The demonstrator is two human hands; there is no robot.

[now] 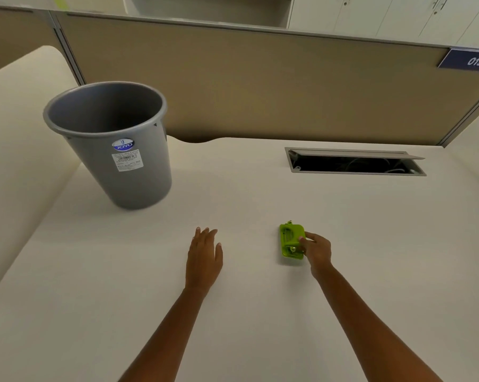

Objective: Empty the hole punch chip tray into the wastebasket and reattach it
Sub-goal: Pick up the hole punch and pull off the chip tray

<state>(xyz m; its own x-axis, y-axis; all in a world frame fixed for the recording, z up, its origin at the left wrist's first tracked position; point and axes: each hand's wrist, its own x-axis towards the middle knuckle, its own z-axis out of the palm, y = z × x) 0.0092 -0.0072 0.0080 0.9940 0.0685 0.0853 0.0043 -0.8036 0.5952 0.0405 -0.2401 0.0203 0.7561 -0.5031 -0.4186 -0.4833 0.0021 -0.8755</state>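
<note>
A small lime-green hole punch (pixel 290 241) lies on the white desk (pixel 249 194), right of centre. My right hand (pixel 316 250) grips its right side, thumb and fingers closed around the body. Its chip tray cannot be made out separately. My left hand (pixel 205 256) rests flat on the desk to the left of the punch, fingers together, holding nothing. A grey plastic wastebasket (pixel 114 158) with a blue sticker and a white label stands upright on the desk at the far left, its mouth open toward me.
An open cable slot (pixel 354 164) with a raised metal flap is cut into the desk at the back right. A tan partition wall (pixel 260 86) with a "015" plate closes the back. A side desk surface (pixel 20 128) runs along the left.
</note>
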